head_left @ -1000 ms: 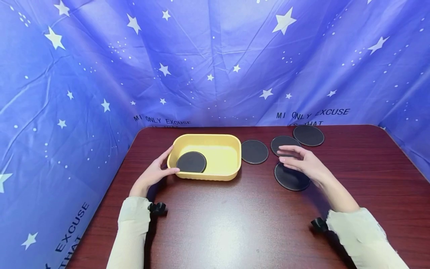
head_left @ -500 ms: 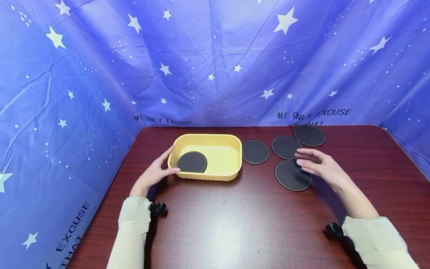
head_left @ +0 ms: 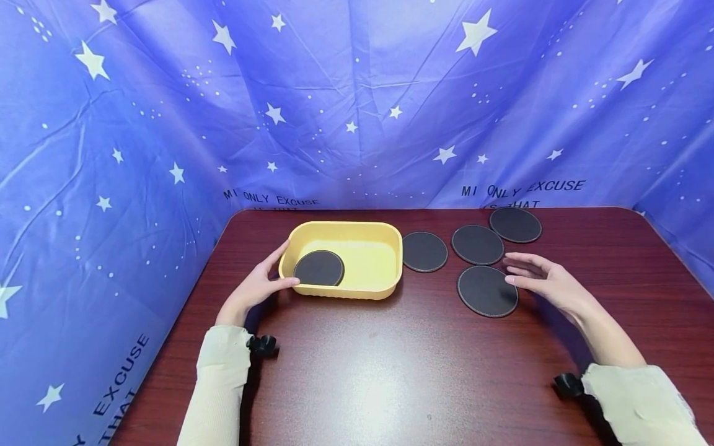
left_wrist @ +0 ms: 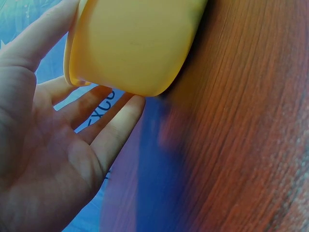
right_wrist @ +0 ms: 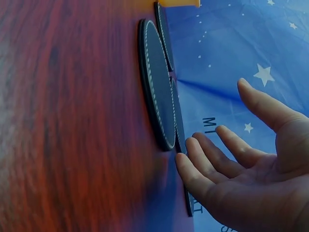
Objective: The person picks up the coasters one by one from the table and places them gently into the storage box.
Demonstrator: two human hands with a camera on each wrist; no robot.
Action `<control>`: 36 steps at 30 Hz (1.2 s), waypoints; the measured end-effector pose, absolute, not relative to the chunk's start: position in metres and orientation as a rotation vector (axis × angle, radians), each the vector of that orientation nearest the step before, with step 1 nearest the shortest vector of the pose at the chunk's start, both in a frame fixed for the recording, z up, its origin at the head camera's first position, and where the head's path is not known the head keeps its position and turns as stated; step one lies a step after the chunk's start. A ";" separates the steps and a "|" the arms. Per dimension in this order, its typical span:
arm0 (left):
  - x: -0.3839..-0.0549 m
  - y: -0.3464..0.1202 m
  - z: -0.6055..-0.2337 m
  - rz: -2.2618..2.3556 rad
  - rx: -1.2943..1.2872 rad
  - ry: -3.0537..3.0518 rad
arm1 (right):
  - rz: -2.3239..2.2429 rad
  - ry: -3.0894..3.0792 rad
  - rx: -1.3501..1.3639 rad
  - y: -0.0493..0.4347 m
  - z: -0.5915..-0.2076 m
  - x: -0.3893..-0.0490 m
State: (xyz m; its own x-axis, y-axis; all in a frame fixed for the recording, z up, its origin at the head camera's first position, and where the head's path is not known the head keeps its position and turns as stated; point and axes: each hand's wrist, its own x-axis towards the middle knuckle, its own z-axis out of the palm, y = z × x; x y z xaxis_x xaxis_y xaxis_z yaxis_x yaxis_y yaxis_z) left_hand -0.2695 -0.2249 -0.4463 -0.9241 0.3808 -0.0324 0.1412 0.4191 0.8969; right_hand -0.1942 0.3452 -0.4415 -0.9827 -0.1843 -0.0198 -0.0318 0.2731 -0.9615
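In the head view my left hand (head_left: 258, 286) holds the left end of a yellow plastic bin (head_left: 379, 286), thumb on the front rim and fingers along the end wall. The left wrist view shows fingertips (left_wrist: 137, 104) against the outside of the bin. One round black coaster (head_left: 318, 267) leans in the bin's left part. My right hand (head_left: 549, 284) hovers with nothing in it, fingers loosely extended, at the right edge of a black coaster (head_left: 487, 292) with pale stitching. Behind that one lie two more coasters, a middle coaster (head_left: 477, 244) and a far coaster (head_left: 515, 225).
Another black coaster (head_left: 425, 252) lies right beside the bin's right wall. Everything stands on a dark red wood table (head_left: 346, 359). A blue star-printed curtain (head_left: 334, 93) hangs behind the table's back edge and along its sides.
My right hand has moved right and slightly toward me, off the front and middle coasters, which now show fully. My left hand, the bin and the coasters stay as they were.
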 end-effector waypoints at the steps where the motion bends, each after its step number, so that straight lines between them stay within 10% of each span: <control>1: -0.269 -0.225 -0.446 1.512 0.459 2.444 | -1.789 2.412 -0.209 0.346 -0.442 -0.194; 36: -0.270 -0.225 -0.449 1.489 0.423 2.448 | -1.261 2.652 -0.563 0.348 -0.452 -0.189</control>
